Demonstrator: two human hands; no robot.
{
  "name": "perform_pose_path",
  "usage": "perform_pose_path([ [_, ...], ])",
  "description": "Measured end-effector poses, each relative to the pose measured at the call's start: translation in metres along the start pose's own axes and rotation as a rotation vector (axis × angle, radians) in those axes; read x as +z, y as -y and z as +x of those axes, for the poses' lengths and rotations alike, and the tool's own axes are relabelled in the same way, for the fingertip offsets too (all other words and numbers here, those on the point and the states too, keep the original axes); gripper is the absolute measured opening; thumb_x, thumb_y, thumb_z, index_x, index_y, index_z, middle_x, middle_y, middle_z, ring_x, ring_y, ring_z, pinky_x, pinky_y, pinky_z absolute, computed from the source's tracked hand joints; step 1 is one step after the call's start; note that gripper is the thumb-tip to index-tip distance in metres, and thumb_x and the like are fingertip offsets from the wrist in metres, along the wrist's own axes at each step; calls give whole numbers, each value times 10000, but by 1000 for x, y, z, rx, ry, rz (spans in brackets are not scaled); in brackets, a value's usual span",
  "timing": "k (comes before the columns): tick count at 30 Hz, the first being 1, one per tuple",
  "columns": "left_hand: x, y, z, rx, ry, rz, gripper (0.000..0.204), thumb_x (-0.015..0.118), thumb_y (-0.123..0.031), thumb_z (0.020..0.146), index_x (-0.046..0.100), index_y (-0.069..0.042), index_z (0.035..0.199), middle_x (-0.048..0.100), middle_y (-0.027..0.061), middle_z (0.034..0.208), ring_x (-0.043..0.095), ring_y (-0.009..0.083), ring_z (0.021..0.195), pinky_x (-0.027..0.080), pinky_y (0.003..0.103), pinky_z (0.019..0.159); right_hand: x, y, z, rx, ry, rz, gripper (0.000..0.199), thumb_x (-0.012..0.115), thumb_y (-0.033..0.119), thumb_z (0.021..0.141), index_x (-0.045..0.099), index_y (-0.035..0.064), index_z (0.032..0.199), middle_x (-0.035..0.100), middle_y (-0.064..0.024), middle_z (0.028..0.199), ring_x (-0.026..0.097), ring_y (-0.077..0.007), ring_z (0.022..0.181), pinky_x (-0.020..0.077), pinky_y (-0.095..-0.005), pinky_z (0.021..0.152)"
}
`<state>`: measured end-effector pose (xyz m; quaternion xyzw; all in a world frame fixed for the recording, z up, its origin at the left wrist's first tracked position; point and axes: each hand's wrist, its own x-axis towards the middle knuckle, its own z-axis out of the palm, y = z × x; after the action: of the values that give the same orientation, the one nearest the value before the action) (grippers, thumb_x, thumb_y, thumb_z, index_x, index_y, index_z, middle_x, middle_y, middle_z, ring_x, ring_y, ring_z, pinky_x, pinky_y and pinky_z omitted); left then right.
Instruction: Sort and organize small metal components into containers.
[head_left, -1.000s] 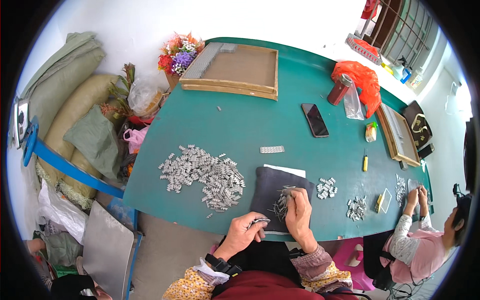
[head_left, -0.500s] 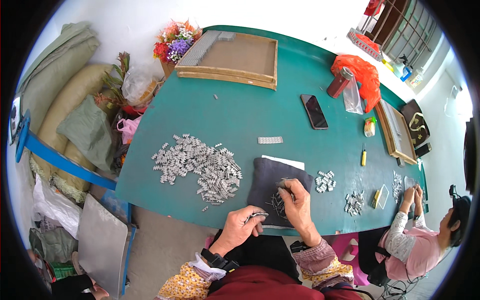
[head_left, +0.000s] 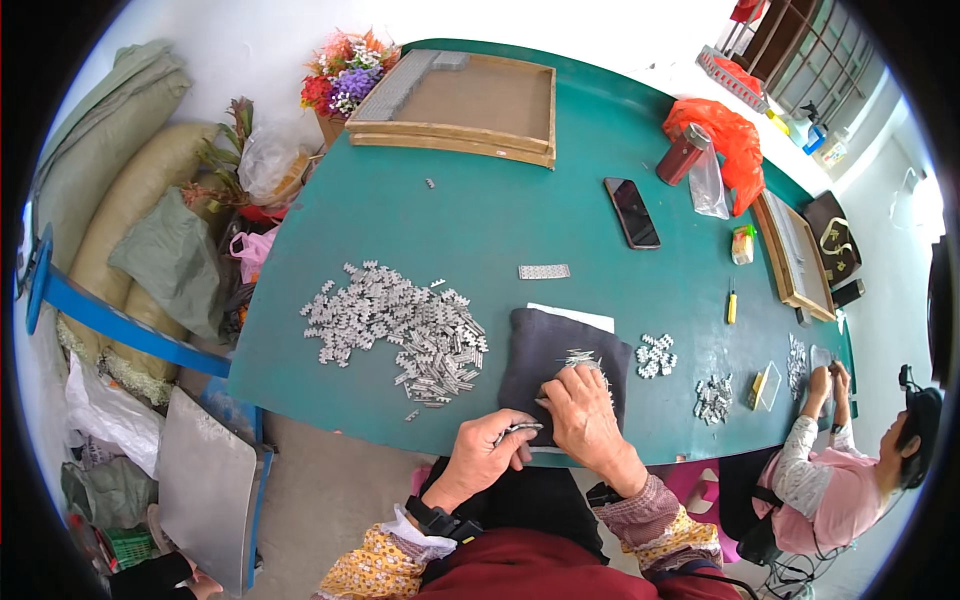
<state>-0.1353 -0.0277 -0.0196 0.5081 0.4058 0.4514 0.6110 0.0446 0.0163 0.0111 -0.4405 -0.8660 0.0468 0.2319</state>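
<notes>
At the table's near edge my left hand (head_left: 478, 455) is closed on a small metal link piece (head_left: 520, 427). My right hand (head_left: 583, 420) is just to its right, over a dark grey cloth (head_left: 530, 352). Its fingers are bent together and point toward the left hand; whatever they pinch is hidden. Thin metal pins (head_left: 582, 356) lie on the cloth, partly covered by the right hand. To the left spreads a big pile of grey toothed metal links (head_left: 395, 325). A flat assembled strip of links (head_left: 544, 271) rests beyond the cloth.
Right of the cloth are small heaps of links (head_left: 656, 356), a yellow-handled screwdriver (head_left: 732, 306) and a phone (head_left: 632, 213). Wooden trays (head_left: 450, 138) stand at the back, near a red-brown flask (head_left: 683, 155) and a red bag (head_left: 735, 140). A co-worker (head_left: 835, 485) sits at the right end.
My right hand has moved down and left from over the pins, closer to my left hand, and its fingers now hide more. The left hand keeps its hold. The view has shifted slightly.
</notes>
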Motion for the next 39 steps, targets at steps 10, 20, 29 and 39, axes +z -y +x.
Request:
perform_pose_path([
  [10,0,-2,1,27,-15,35,79,610,11,933,667,41,979,685,75,772,672,122,613,533,237,502,0,-7,-6,100,-32,103,174,654,25,787,573,23,941,513,-130,892,510,-318,856,405,-439,780],
  [20,1,-3,0,13,-23,30,80,615,-8,936,667,21,988,659,59,717,632,87,583,509,230,502,1,0,-2,18,42,18,157,660,45,801,574,31,932,521,-123,885,514,-310,850,406,-423,769],
  [29,1,1,0,8,-18,21,87,608,7,933,669,14,996,657,59,719,627,88,579,506,230,506,-17,-2,2,83,-26,245,254,618,-91,758,602,-2,995,520,-146,868,512,-328,830,441,-430,720],
  [39,0,-1,0,24,-9,17,84,609,13,929,670,20,985,651,61,721,618,88,574,500,236,508,-34,18,12,-56,158,341,319,613,-90,694,619,-11,1002,534,-125,876,517,-317,835,456,-407,733],
])
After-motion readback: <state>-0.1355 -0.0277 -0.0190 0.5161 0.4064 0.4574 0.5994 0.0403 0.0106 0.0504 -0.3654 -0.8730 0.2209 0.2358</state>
